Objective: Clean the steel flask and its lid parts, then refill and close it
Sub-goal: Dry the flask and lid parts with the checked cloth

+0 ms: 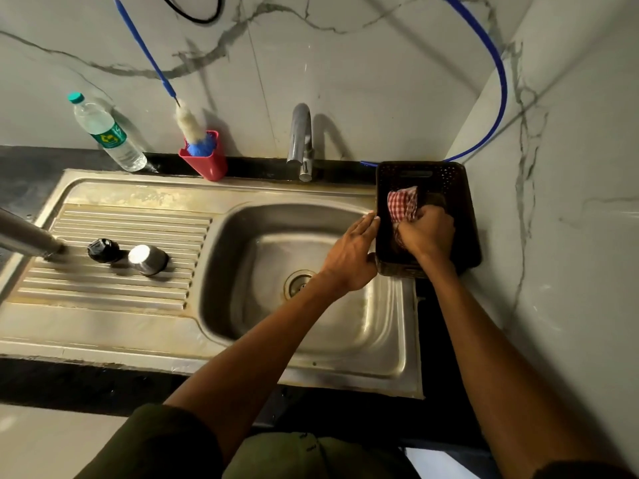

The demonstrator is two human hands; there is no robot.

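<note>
**Marble-veined wall, steel sink, hands at the basket**

Behind the steel sink (387, 340), grey-veined wall and chrome tap (301, 140). Right hand (427, 233) inside the dark plastic basket (466, 202), fingers curled round a red checked cloth (401, 203). Left hand (351, 257) against the basket's near-left rim, fingers straight, holding nothing. Well apart on the ribbed drainboard (114, 288): steel flask (24, 236) tilted at the far left edge, partly out of view; just beside it black stopper (102, 249), then steel cap (148, 259). Along the back: water bottle (105, 133), and bottle brush (188, 122) standing in a red holder (207, 165)
</note>
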